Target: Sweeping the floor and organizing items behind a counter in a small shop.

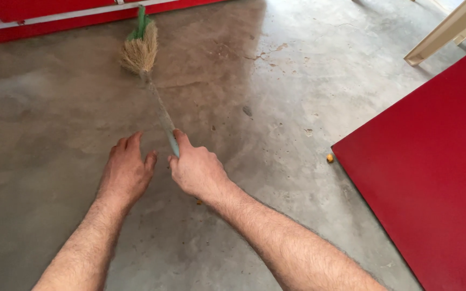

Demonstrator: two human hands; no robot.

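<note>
A bare concrete floor [276, 70] fills most of the view, grey, stained and cracked in places. A large red panel [432, 178] lies flat at the right, its edge cutting diagonally across the floor. A red wall base [55, 19] with a pale strip runs along the top left, and cream furniture legs [449, 29] slant in at the top right. Two bare forearms reach in from the bottom. The right hand [196, 170] is clenched around the end of a broom [155, 91], thumb lying along the thin handle. The broom stretches away from the person toward the upper left, its straw head [139, 53] bound with green and resting on or just above the floor near the red wall base. It looks light, with a slim stiff handle and a soft, springy brush; the grip sits at the very end of the handle, far from the bristles. The left hand [128, 170] is released, fingers spread, palm down, just beside the handle and holding nothing. A small orange crumb [330, 158] lies just beside the panel's edge, with the panel itself limiting sweeping room at the right.
</note>
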